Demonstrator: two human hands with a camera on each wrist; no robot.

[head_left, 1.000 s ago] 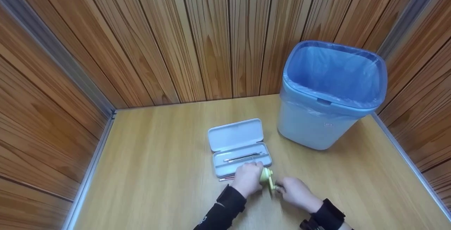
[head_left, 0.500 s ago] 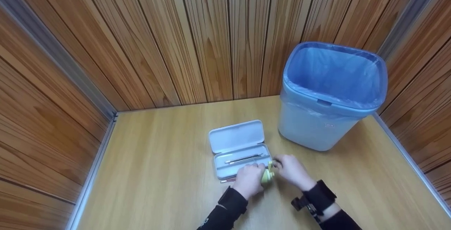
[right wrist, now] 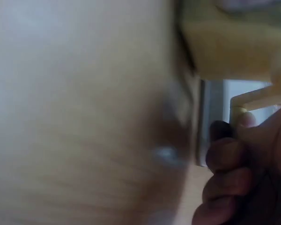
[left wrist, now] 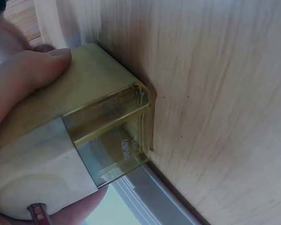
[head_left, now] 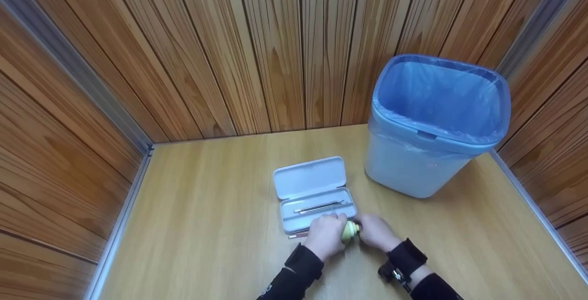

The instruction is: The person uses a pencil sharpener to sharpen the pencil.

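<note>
Left hand (head_left: 325, 233) clamps the sharpener (left wrist: 79, 122); right hand (head_left: 377, 234) grips its crank (right wrist: 255, 97), three o'clock: seemingly mid-sharpening, calling for steady turns!

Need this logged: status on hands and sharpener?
Left hand grips sharpener; right hand its crank. Red pencil inserted. Open pencil case close beside, not visibly blocking.

The black left sleeve (head_left: 288, 284) bears a small pale marking (head_left: 266, 289); the right sleeve (head_left: 434, 287) is plain black. Broad black wristband (head_left: 407, 255), small dark wrist camera (head_left: 387, 272).
</note>
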